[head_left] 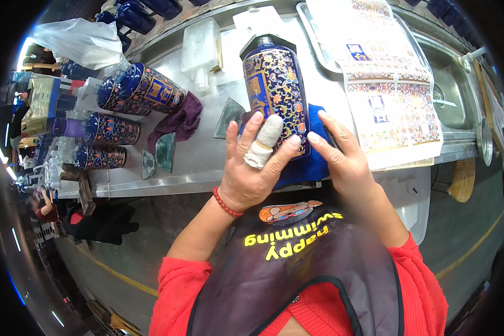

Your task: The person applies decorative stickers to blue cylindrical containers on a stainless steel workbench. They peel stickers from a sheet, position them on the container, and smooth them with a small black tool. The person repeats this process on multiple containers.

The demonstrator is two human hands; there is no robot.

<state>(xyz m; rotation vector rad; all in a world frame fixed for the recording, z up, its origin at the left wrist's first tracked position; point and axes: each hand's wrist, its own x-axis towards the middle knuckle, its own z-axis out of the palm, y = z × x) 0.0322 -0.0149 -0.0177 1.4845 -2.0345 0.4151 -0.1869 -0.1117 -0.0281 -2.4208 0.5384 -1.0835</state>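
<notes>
**Both hands on the blue patterned bottle**

We see the steel tabletop (207, 162) carrying everything, its near edge just below our grip; to the right of the grip lies a long sheet of printed labels (395, 112), overhanging a tray, with a sink (451, 95) beyond it; directly under the grip is a blue cloth (311, 165), and on it lies the blue floral bottle (274, 89), flat on its side, neck pointing away from us; our left hand (251, 173) rests on the bottle's near end, fingers spread and pressed against its lower left side, one finger wrapped in white tape (263, 143); our right hand (341, 154) lies against the bottle's lower right edge, fingers extended rather than curled, touching bottle and cloth; so the grip is loose and open-fingered, holding the bottle between the two hands rather than clenched around it; well to the left of the grip lie four more blue bottles (134, 89) on their sides; nearer, a purple rag (179, 120); beyond the grip, a clear glass bottle (201, 50); a red bead bracelet (225, 204) circles the left wrist.
</notes>
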